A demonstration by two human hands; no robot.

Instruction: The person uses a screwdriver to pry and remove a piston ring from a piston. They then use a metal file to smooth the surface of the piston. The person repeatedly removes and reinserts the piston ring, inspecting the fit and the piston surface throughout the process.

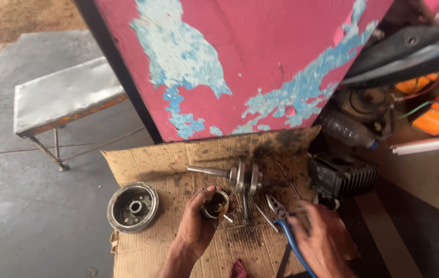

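Observation:
My left hand (194, 225) grips a small round metal part, a piston-like cup (216, 204), over a greasy cardboard sheet (152, 164). My right hand (322, 242) holds blue-handled pliers (281, 213) whose jaws point toward the cup. Just beyond both hands lies a steel crankshaft (240, 176) with its shaft pointing left. A thin rod lies on the cardboard between my hands.
A round flywheel drum (133, 207) sits at the cardboard's left edge. A black finned engine cylinder (342, 176) stands on the right. Behind rises a pink wall with peeling blue patches (240, 67). A metal bench (62, 95) stands far left; orange parts and wires at far right.

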